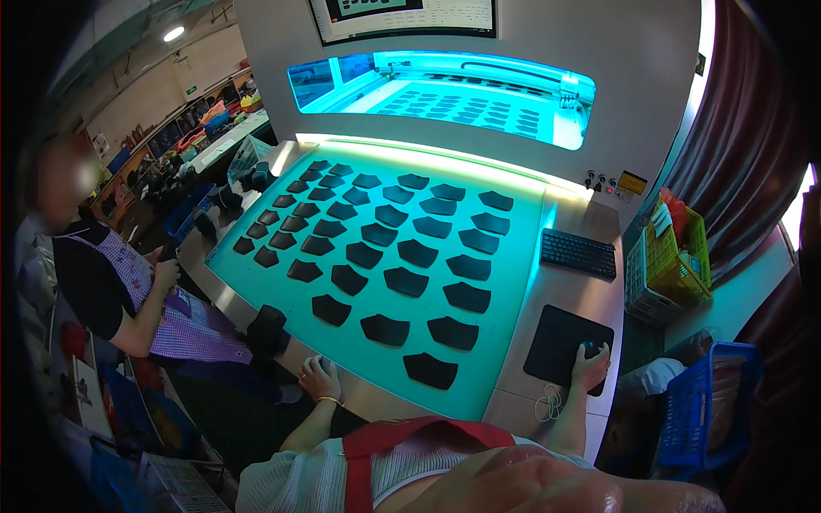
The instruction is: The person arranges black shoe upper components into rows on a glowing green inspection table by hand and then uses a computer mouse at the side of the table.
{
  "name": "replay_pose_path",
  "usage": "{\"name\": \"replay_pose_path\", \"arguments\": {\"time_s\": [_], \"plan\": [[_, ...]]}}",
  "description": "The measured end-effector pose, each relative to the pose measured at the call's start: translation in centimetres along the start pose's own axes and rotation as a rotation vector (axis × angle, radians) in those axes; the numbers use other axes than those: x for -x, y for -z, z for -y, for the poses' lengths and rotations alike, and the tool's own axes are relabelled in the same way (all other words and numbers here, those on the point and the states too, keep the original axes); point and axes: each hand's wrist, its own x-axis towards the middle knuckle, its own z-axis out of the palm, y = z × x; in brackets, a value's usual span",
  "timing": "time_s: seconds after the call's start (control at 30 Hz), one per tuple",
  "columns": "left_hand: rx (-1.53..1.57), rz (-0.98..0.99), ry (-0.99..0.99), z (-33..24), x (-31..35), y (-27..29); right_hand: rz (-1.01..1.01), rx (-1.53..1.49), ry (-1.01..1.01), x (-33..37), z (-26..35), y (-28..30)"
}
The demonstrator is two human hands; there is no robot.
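Note:
My right hand (591, 368) is closed over a small dark computer mouse (591, 348) on a black mouse pad (547, 346), at the right side of the worktable. At the near left edge my left hand (320, 380) rests on the table with its fingers apart, holding nothing. Beside it, on the teal-lit work surface (376, 359), lie many flat dark cut pieces in rows, such as the nearest piece (430, 371). They are curved panels, smaller toward the far left. A dark stack (268, 330) stands on the edge left of my left hand.
A keyboard (578, 254) lies beyond the mouse pad. At the back stands a machine with a lit window (462, 98) and a monitor (402, 19) above. On the left, a co-worker in a checked apron (188, 321) holds something dark. Yellow (684, 256) and blue baskets (710, 402) stand right.

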Motion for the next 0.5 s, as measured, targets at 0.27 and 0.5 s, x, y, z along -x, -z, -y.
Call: {"name": "replay_pose_path", "arguments": {"time_s": [0.27, 0.5], "plan": [[-0.005, 0.016, 0.006, -0.19, -0.08, 0.33, -0.005, -0.003, 0.005, -0.11, 0.29, 0.35], [-0.020, 0.033, 0.015, -0.40, -0.10, 0.15, -0.034, 0.001, 0.033, -0.17, 0.02, 0.00]]}}
